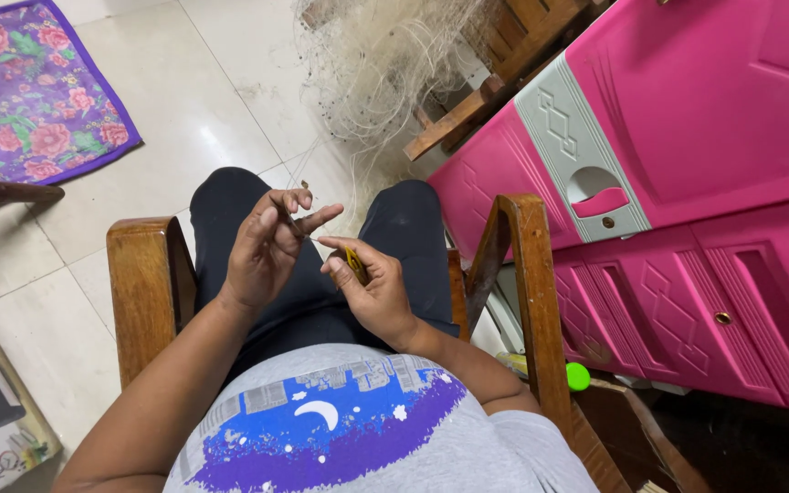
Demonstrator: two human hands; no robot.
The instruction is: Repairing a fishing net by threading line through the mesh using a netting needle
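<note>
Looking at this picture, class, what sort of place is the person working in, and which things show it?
Probably a room in a home: a tiled floor with a floral mat, a pink plastic cabinet, and a wooden armchair where the person sits.

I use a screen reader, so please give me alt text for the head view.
A seated person's left hand pinches fine thread from a pale net, while the right hand holds a small yellow tool. A pink cabinet stands to the right.

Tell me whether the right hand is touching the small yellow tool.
Touching. The head view shows the right hand pinching the small yellow tool between thumb and fingers, with no gap visible.
</note>
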